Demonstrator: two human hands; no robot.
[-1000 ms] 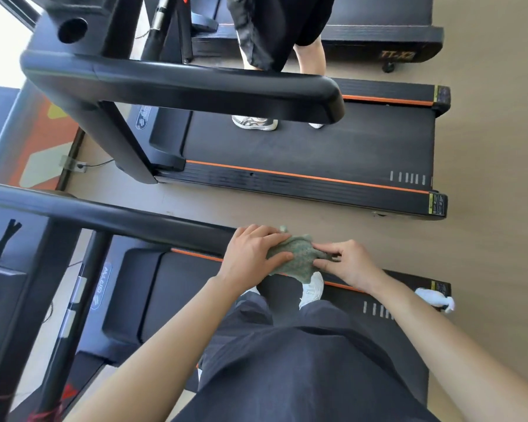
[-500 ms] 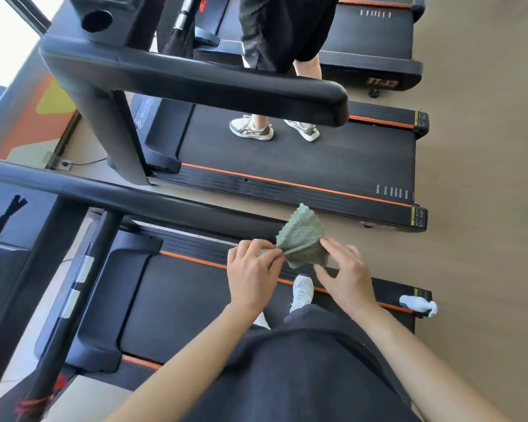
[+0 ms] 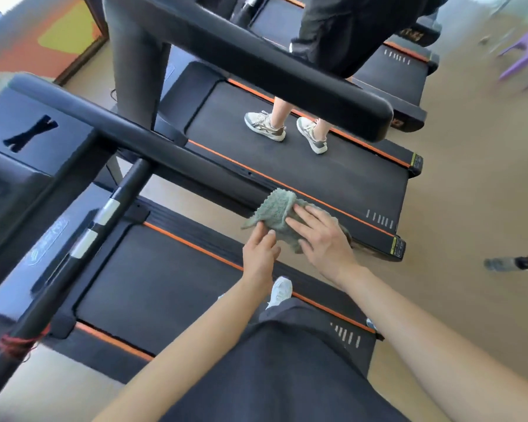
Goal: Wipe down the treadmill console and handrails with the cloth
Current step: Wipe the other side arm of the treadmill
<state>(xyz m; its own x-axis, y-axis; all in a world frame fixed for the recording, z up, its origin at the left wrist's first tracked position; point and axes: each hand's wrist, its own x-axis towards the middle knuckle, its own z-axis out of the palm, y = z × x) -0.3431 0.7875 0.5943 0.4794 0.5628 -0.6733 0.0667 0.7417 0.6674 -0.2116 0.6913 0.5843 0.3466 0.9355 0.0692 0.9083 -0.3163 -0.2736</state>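
Note:
A green cloth (image 3: 276, 208) is in both hands in front of me, at the near end of my treadmill's black handrail (image 3: 134, 138). Whether it touches the rail end I cannot tell. My left hand (image 3: 261, 254) pinches the cloth's lower corner with its fingertips. My right hand (image 3: 320, 239) lies over the cloth's right side with the fingers spread, and part of the cloth is hidden under that palm. The dark console (image 3: 16, 147) sits at the far left, partly cut off by the frame edge.
Another person (image 3: 287, 132) in light sneakers stands on the neighbouring treadmill, whose thick handrail (image 3: 287, 80) crosses the upper view. A bottle (image 3: 506, 263) lies on the beige floor at right, and a purple chair (image 3: 525, 56) stands at the top right. My treadmill's upright post (image 3: 73, 254) slants down at left.
The view has swung and tilted. The cloth has opened out from a bunch and been turned, my right hand has come over its top, and both hands sit a little off the rail end.

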